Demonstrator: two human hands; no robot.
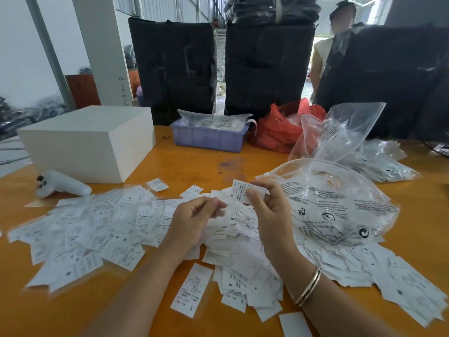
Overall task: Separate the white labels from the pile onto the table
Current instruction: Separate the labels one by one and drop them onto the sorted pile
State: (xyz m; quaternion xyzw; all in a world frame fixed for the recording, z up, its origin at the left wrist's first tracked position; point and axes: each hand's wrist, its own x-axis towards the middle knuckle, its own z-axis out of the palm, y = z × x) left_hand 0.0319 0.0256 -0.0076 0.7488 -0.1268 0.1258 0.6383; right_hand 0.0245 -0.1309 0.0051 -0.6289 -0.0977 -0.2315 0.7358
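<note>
A loose pile of white printed labels (243, 259) lies across the orange table (189, 164), thickest in the middle under my hands. More labels (80, 229) are spread flat to the left, and one label marked L (192, 289) lies alone near the front. My right hand (267, 210) is raised above the pile and pinches a white label (239, 190) between thumb and fingers. My left hand (196, 217) hovers just left of it with its fingers curled, the fingertips at a thin label or film that I cannot make out clearly.
A clear printed plastic bag (340, 203) lies right of my hands, with more bags behind it. A white box (90, 142) and a white handheld device (60, 184) sit at the left. A purple tray (209, 135), a red bag (279, 130) and black bales stand behind. A person stands at the back right.
</note>
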